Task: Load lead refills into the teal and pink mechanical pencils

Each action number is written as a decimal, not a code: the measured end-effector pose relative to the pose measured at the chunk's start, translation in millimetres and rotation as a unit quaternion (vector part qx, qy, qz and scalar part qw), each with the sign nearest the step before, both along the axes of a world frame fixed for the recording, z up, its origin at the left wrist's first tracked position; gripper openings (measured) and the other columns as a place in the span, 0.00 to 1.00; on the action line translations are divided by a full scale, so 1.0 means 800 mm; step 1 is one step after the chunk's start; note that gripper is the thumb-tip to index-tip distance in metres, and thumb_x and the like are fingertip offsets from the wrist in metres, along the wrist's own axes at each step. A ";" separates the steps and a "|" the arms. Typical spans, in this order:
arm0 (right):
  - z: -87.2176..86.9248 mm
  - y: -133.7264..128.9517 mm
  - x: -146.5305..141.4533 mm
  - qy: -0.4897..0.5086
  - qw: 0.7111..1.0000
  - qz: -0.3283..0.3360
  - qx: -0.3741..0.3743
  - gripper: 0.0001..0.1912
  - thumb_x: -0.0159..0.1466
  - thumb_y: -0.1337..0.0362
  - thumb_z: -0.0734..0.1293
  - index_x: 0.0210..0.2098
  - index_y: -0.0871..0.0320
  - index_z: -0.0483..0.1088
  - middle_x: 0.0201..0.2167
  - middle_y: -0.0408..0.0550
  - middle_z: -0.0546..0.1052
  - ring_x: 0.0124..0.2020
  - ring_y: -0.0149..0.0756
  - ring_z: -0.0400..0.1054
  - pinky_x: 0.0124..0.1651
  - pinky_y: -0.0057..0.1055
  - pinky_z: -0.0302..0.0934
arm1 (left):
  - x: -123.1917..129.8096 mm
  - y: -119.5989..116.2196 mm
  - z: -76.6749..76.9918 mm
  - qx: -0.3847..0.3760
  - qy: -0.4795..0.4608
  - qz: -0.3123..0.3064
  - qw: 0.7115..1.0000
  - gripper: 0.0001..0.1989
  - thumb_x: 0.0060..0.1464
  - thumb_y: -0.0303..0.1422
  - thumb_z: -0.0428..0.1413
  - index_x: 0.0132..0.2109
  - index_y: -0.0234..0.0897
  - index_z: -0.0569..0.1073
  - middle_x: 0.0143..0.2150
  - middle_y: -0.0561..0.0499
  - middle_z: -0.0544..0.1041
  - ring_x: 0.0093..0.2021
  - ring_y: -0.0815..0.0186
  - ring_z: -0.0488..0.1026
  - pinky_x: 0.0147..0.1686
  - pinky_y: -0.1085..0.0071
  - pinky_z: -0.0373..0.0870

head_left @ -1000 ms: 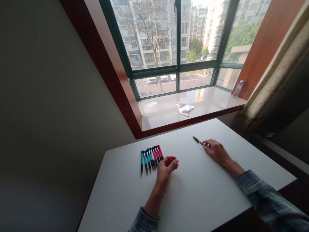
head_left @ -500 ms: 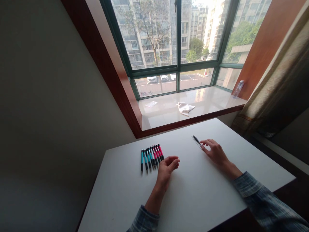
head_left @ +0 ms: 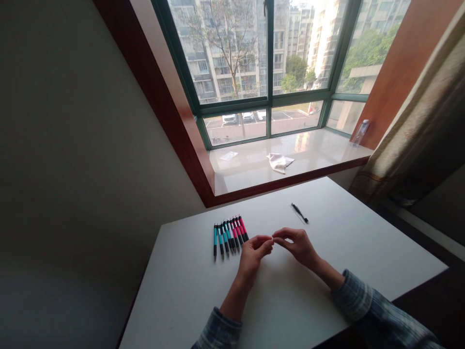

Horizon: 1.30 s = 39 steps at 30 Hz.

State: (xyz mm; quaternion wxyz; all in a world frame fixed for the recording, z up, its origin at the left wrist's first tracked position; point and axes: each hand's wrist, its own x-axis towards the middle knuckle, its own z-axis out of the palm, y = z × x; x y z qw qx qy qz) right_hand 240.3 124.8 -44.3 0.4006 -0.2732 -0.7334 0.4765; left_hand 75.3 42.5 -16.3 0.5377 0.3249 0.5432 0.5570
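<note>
Both bare hands mid-desk, fingertips nearly touching each other, no contact w/ any pen. L hand (head_left: pixel 252 257): palm down, fingers (head_left: pixel 262 241) half curled, grip loose, nothing visible in it; sits just R of the pink end of the pens. R hand (head_left: pixel 296 245): same half-closed curl, also empty as far as visible.

Teal-and-pink plastic click pens with black tips (head_left: pixel 230 237) in tight side-by-side row, flat on white desk (head_left: pixel 337 252), toward far-L corner, teal at L, pink at R. Slim black pen (head_left: pixel 300 213) alone nr far edge, R of centre, well apart from hands, just beside thin clear strip (head_left: pixel 296 215).

Blue plaid cloth sleeve (head_left: pixel 218 332) at L wrist. Beyond far edge: polished pale stone windowsill (head_left: pixel 247 174) w/ crumpled off-white cloth (head_left: pixel 279 163), clear plastic bottle (head_left: pixel 359 133) in R corner.
</note>
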 end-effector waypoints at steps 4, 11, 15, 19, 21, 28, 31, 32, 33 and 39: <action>-0.002 0.018 0.008 0.001 1.000 0.001 0.005 0.07 0.67 0.54 0.71 0.38 0.48 0.80 0.36 0.43 0.84 0.37 0.45 0.80 0.44 0.40 0.76 | 0.000 0.001 -0.003 0.000 -0.016 0.000 1.000 0.23 0.45 0.43 0.72 0.46 0.34 0.82 0.40 0.43 0.83 0.38 0.63 0.77 0.43 0.65 0.74; -0.020 0.131 0.075 -0.089 0.956 -0.206 0.191 0.13 0.69 0.53 0.67 0.40 0.53 0.80 0.38 0.50 0.83 0.41 0.47 0.78 0.49 0.46 0.72 | -0.001 0.002 -0.011 -0.010 -0.007 0.012 1.000 0.27 0.46 0.43 0.71 0.51 0.36 0.80 0.44 0.44 0.80 0.39 0.64 0.77 0.44 0.67 0.75; -0.032 0.155 0.097 -0.166 0.941 -0.156 0.252 0.12 0.71 0.58 0.64 0.40 0.52 0.80 0.37 0.51 0.82 0.41 0.47 0.76 0.47 0.45 0.71 | -0.002 0.002 -0.012 -0.012 0.004 0.027 1.000 0.25 0.46 0.44 0.71 0.48 0.35 0.80 0.45 0.43 0.79 0.40 0.62 0.78 0.44 0.65 0.75; -0.038 0.150 0.096 -0.200 0.937 -0.115 0.263 0.13 0.72 0.61 0.62 0.41 0.52 0.80 0.38 0.51 0.82 0.41 0.47 0.75 0.47 0.44 0.70 | -0.002 0.003 -0.013 -0.009 0.015 0.037 0.999 0.24 0.45 0.44 0.71 0.47 0.35 0.81 0.44 0.43 0.80 0.40 0.62 0.78 0.45 0.64 0.75; -0.038 0.149 0.095 -0.206 0.936 -0.113 0.263 0.13 0.71 0.62 0.63 0.41 0.52 0.81 0.38 0.51 0.82 0.41 0.47 0.74 0.47 0.43 0.70 | -0.002 0.003 -0.014 -0.007 0.018 0.040 0.999 0.24 0.45 0.43 0.71 0.46 0.35 0.81 0.45 0.43 0.80 0.41 0.61 0.78 0.46 0.64 0.75; -0.039 0.148 0.095 -0.209 0.936 -0.115 0.261 0.12 0.71 0.62 0.63 0.42 0.51 0.81 0.38 0.50 0.82 0.41 0.46 0.75 0.47 0.42 0.70 | -0.004 0.002 -0.013 -0.002 0.017 0.037 0.999 0.23 0.45 0.43 0.71 0.46 0.35 0.81 0.44 0.44 0.80 0.41 0.61 0.77 0.46 0.64 0.75; -0.040 0.148 0.095 -0.209 0.935 -0.115 0.263 0.13 0.71 0.63 0.63 0.43 0.52 0.81 0.39 0.51 0.82 0.42 0.47 0.75 0.47 0.43 0.70 | -0.005 0.002 -0.015 -0.001 0.014 0.035 0.999 0.23 0.46 0.43 0.71 0.46 0.35 0.81 0.44 0.43 0.79 0.40 0.62 0.77 0.45 0.65 0.75; -0.039 0.148 0.096 -0.208 0.934 -0.119 0.266 0.13 0.71 0.62 0.63 0.43 0.52 0.81 0.39 0.51 0.82 0.42 0.47 0.75 0.47 0.43 0.70 | -0.005 0.002 -0.015 -0.001 0.013 0.036 0.999 0.23 0.46 0.43 0.71 0.46 0.34 0.81 0.44 0.43 0.79 0.40 0.62 0.77 0.45 0.65 0.75; -0.039 0.147 0.096 -0.206 0.932 -0.126 0.270 0.12 0.71 0.62 0.63 0.43 0.52 0.81 0.39 0.52 0.82 0.42 0.47 0.75 0.47 0.44 0.70 | -0.004 0.002 -0.015 0.000 0.014 0.039 0.999 0.24 0.45 0.44 0.70 0.46 0.34 0.81 0.43 0.43 0.79 0.39 0.62 0.77 0.45 0.65 0.75; -0.033 0.134 0.095 -0.187 0.921 -0.170 0.297 0.12 0.72 0.60 0.64 0.44 0.52 0.80 0.38 0.51 0.83 0.41 0.48 0.75 0.47 0.45 0.70 | -0.009 -0.002 0.003 0.044 0.159 0.042 0.985 0.19 0.53 0.46 0.64 0.44 0.36 0.81 0.39 0.45 0.81 0.33 0.63 0.76 0.36 0.68 0.73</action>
